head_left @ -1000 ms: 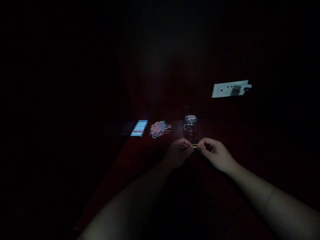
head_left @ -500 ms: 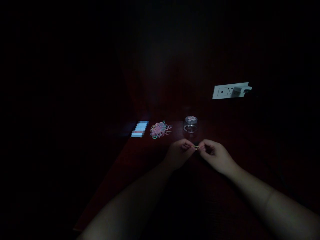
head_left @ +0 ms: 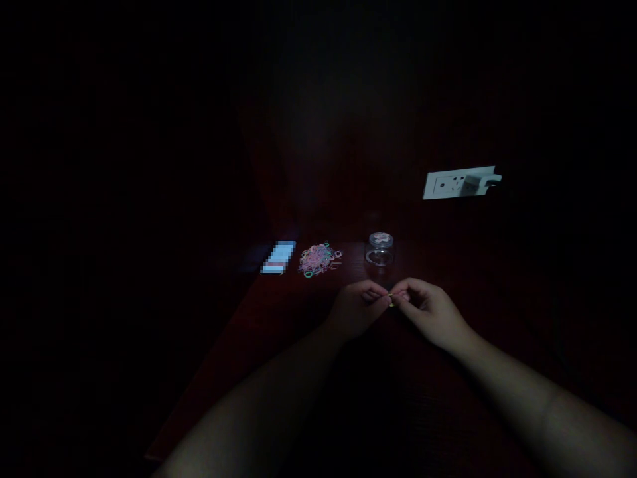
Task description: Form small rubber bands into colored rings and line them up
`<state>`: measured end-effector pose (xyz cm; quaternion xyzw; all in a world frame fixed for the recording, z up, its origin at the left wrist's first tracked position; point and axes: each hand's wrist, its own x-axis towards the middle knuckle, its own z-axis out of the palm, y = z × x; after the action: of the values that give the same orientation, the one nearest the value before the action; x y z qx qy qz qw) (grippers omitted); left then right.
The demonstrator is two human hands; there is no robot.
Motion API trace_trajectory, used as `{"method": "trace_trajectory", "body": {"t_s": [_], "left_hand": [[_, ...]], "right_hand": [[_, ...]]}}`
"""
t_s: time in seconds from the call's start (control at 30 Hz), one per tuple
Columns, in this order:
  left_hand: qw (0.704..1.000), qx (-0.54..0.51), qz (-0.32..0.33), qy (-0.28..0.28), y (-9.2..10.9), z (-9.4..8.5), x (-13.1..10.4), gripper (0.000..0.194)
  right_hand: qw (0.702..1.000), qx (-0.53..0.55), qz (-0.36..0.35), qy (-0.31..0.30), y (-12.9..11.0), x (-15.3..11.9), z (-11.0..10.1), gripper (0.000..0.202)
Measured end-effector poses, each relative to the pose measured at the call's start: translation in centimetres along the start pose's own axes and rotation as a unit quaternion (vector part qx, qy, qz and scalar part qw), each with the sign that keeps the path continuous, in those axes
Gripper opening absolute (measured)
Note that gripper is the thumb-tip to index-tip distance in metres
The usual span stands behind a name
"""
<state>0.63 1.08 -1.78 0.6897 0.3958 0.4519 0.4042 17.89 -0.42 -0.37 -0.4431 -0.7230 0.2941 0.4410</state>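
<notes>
My left hand (head_left: pixel 359 309) and my right hand (head_left: pixel 432 312) meet over the dark table, fingertips almost touching. Between them they pinch a small yellow hair tie (head_left: pixel 391 305), mostly covered by the fingers. Just beyond my hands stands a clear round jar (head_left: pixel 379 256) with a patterned lid on top; it looks empty. To its left lies a loose pile of colourful hair ties (head_left: pixel 317 259), mostly pink, with a few green and blue ones.
A phone (head_left: pixel 279 257) with a lit, pixelated screen lies left of the pile, near the table's left edge (head_left: pixel 199 366). On the wall at the right is a white socket panel (head_left: pixel 448 184) with a plug (head_left: pixel 480 182) in it. The surroundings are very dark.
The fingertips of both hands have come closer together, and less of the yellow hair tie shows between them; it now sits slightly lower. The pile, jar and phone stay put.
</notes>
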Motion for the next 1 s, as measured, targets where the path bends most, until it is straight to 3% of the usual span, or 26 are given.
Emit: {"method": "trace_trajectory", "body": {"t_s": [0.43, 0.7, 1.0], "left_hand": [[1.000, 0.015, 0.001, -0.003, 0.05, -0.18, -0.07, 0.013], [1.000, 0.010, -0.002, 0.013, -0.32, -0.18, 0.01, 0.011], [1.000, 0.004, 0.000, 0.017, 0.00, -0.14, 0.07, 0.007]], "right_hand": [[0.998, -0.066, 0.004, 0.007, -0.16, 0.04, -0.23, 0.018], [0.998, -0.050, -0.001, 0.027, 0.14, 0.16, -0.38, 0.019], [0.999, -0.020, 0.010, -0.027, 0.09, 0.11, -0.10, 0.021]]}}
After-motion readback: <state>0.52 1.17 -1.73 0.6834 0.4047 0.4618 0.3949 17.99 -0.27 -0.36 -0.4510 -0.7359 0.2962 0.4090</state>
